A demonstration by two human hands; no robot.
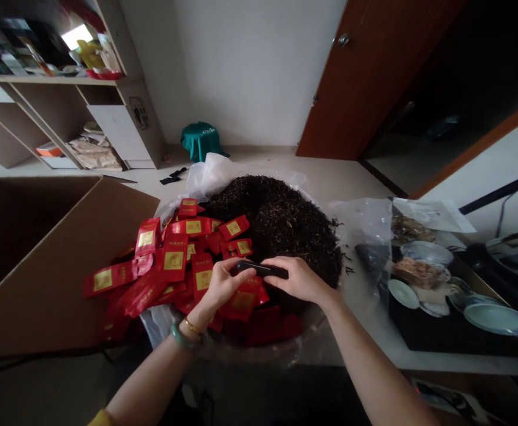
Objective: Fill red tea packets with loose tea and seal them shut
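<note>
A big heap of dark loose tea leaves [281, 225] lies on clear plastic sheeting [223, 171] in front of me. Several small red packets with gold labels [174, 260] are piled on its left side. Both hands meet over the near edge of the heap. My left hand [221, 284] and my right hand [298, 278] are each closed on one end of a small black oblong object [261, 270], held level between them. A red packet [243, 299] sits just under my left hand. My left wrist wears a green bangle and a gold bracelet.
An open cardboard box [41, 260] stands at the left. At the right a dark tray [440, 331] carries plates, bowls and cups. Wooden shelves [64, 94], a green stool [201, 141] and a brown door [365, 77] are behind.
</note>
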